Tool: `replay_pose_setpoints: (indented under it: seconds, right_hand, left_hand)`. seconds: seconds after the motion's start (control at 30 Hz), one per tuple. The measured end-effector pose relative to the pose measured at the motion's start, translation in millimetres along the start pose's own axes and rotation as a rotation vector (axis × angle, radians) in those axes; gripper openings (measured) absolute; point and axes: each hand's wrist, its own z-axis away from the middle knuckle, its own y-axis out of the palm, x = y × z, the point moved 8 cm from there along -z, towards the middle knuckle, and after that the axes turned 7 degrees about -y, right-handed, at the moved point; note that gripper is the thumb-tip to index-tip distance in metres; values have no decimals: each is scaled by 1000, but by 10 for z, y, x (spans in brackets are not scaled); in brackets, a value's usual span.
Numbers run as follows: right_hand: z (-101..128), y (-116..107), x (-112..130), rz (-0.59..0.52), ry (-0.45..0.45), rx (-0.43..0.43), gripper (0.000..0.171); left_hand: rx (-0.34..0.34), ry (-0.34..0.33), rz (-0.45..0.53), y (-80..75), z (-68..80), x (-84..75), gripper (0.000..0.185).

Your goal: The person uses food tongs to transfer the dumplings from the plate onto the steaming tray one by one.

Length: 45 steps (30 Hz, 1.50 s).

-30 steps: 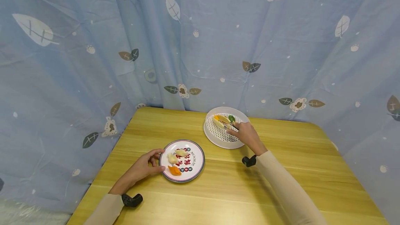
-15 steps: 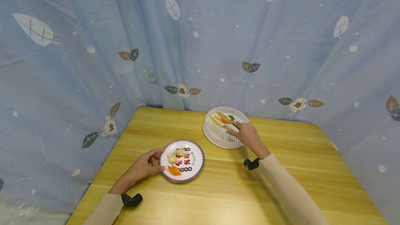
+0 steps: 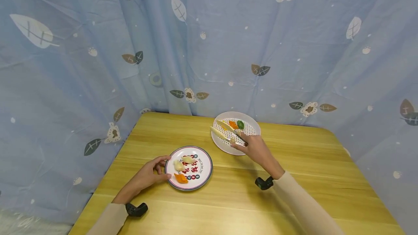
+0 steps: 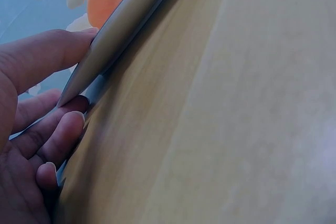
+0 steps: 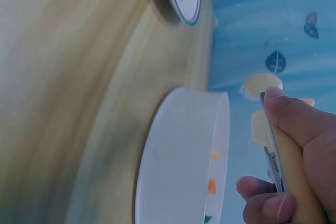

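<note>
- The right hand (image 3: 256, 148) is clamped on a pair of yellow tongs (image 3: 226, 131), thumb on top, fingers curled beneath; the tong arms stand apart and hold nothing that can be seen.
- The tongs' tips hang over the near-left rim of the white perforated tray (image 3: 225, 145), where an orange piece (image 3: 233, 124) and a green piece (image 3: 240, 124) lie at the far side.
- The left hand (image 3: 148, 174) pinches the left rim of the printed plate (image 3: 204, 177), near-left of the tray, which carries two pale dumplings (image 3: 184, 162) and an orange one (image 3: 181, 178).
- Risk: a slack squeeze could drop a slippery piece onto the table (image 3: 228, 206) between tray and plate.
</note>
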Motion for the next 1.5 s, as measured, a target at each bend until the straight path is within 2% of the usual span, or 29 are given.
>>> replay_pose_setpoints:
  seconds: [0.3, 0.67, 0.9, 1.13, 1.5]
  right_hand:
    - [114, 68, 269, -26, -79, -12, 45]
    - [235, 251, 548, -102, -135, 44, 35]
    - [295, 319, 640, -123, -192, 35, 36]
    - [351, 418, 724, -161, -218, 85, 35]
    - [380, 555, 776, -109, -231, 141, 47]
  left_hand:
    - [4, 6, 3, -8, -6, 11, 69]
    - [3, 4, -9, 4, -17, 25, 68]
    - [8, 6, -13, 3, -11, 0, 70]
    - [3, -2, -14, -4, -7, 5, 69]
    - [2, -9, -15, 7, -18, 18, 70]
